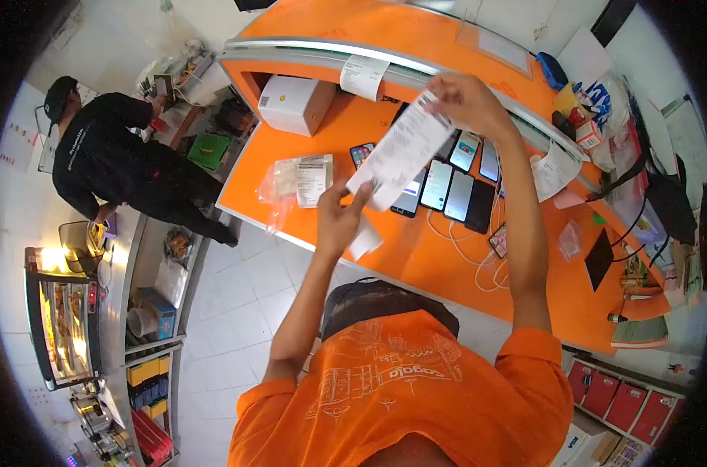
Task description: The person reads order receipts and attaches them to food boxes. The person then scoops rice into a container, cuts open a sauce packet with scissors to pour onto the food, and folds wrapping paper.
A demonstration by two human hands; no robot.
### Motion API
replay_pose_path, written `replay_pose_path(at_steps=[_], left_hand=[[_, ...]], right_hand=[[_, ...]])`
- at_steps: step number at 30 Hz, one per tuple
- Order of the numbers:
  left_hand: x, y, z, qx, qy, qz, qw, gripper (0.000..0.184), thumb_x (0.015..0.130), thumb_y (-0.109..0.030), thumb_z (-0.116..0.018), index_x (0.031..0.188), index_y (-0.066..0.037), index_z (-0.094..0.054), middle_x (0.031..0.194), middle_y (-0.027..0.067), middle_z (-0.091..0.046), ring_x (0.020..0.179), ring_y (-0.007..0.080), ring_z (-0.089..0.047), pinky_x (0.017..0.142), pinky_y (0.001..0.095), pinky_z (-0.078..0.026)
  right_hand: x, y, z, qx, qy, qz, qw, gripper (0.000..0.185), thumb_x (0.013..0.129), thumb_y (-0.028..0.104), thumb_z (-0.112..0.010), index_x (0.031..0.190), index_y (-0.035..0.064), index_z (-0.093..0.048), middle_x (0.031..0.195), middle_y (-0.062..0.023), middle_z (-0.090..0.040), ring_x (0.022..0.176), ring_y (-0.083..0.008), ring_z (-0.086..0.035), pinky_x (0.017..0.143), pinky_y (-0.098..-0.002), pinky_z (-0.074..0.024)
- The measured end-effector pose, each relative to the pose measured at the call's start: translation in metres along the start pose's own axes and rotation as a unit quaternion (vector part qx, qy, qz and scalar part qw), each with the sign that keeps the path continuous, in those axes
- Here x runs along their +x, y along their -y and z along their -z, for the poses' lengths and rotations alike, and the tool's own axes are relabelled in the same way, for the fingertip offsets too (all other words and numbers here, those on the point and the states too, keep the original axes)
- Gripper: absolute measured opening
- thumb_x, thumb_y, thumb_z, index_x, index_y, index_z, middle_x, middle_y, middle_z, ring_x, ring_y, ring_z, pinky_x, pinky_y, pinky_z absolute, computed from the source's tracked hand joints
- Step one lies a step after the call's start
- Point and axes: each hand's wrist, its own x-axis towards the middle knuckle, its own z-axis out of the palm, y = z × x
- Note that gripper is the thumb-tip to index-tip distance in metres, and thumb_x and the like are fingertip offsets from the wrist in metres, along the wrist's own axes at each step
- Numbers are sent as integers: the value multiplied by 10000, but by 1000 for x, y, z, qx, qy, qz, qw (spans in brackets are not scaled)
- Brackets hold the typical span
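Observation:
A long printed paper receipt (404,148) is stretched between my hands above the orange counter (400,245). My left hand (339,218) pinches its lower end, where a curled white piece of paper (364,238) hangs below. My right hand (464,101) grips the upper end. Beneath and beside the receipt lie several phones, among them one with a lit white screen (436,185) and one by an open dark cover (458,196). A clear plastic bag (276,187) with a printed label (314,180) rests left of the receipt.
A white box (295,104) stands in the counter's recess, near another receipt (364,75). White cables (478,261) trail over the counter's front. Bags and papers crowd the right side. A person in black (120,152) stands at the left worktop. A glass warming case (64,319) is lower left.

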Motion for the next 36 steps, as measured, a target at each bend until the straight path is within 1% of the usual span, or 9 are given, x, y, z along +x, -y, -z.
replay_pose_path(at_steps=[4, 6, 11, 16, 20, 21, 29, 31, 36], left_hand=[[51, 19, -53, -112, -61, -55, 990, 342, 910, -298, -677, 999, 32, -677, 796, 63, -660, 717, 93, -573, 588, 257, -448], [65, 37, -63, -107, -67, -52, 991, 340, 915, -300, -670, 1001, 29, -676, 783, 58, -656, 693, 87, -566, 576, 253, -439], [57, 35, -56, -115, -57, -8, 992, 321, 921, -295, -665, 987, 19, -671, 751, 46, -644, 629, 87, -566, 550, 246, -440], [27, 63, -32, -119, -52, -11, 992, 216, 921, -190, -655, 1035, -7, -650, 921, 68, -681, 894, 135, -639, 835, 267, -488], [-16, 72, 9, -110, -43, 63, 991, 218, 919, -150, -625, 1084, -7, -629, 928, 64, -685, 937, 128, -629, 839, 269, -472], [-28, 79, 21, -124, -44, 76, 988, 223, 912, -125, -603, 1100, -9, -625, 933, 63, -686, 927, 128, -626, 830, 263, -460], [-106, 102, 123, -158, -100, 120, 975, 353, 801, 23, -489, 1130, -7, -614, 912, 53, -672, 838, 112, -574, 785, 234, -409], [-121, 99, 146, -170, -112, 165, 965, 424, 745, 51, -452, 1136, -5, -607, 909, 41, -656, 848, 104, -563, 770, 221, -401], [-148, 96, 205, -164, -119, 169, 965, 466, 698, 77, -414, 1112, -22, -603, 934, 27, -650, 611, 50, -502, 530, 198, -392]], right_hand=[[47, -11, -7, -92, -116, 50, 988, 167, 790, 150, -710, 930, 62, -690, 873, -94, -703, 852, -244, -670, 769, -385, -513], [56, -22, -19, -309, -188, 122, 924, 174, 787, 133, -677, 952, 78, -680, 926, -112, -670, 905, -296, -630, 792, -412, -497], [45, -27, -43, -313, -213, 152, 913, 242, 785, 51, -608, 1022, 54, -657, 1038, -138, -620, 975, -310, -586, 850, -434, -477], [33, -23, -65, -333, -214, 160, 904, 308, 767, -2, -569, 1072, -7, -615, 1089, -163, -594, 1040, -331, -566, 910, -431, -468], [31, -12, -77, -420, -255, 138, 860, 386, 774, 21, -565, 1157, -25, -565, 1110, -176, -581, 1062, -326, -559, 955, -421, -444], [30, -6, -79, -472, -270, 125, 830, 408, 776, 34, -568, 1178, -33, -552, 1115, -181, -579, 1077, -324, -552, 972, -426, -431], [34, 0, -94, -420, -279, 116, 855, 420, 746, 53, -573, 1159, -18, -585, 1081, -185, -581, 1084, -363, -518, 955, -475, -400], [37, 13, -92, -459, -217, 8, 862, 512, 764, 51, -563, 1274, 5, -551, 1234, -186, -570, 1163, -360, -510, 986, -474, -397], [33, 4, -96, -482, -261, 48, 835, 455, 723, 40, -568, 1176, 8, -596, 1160, -206, -590, 1148, -367, -510, 964, -487, -399]])
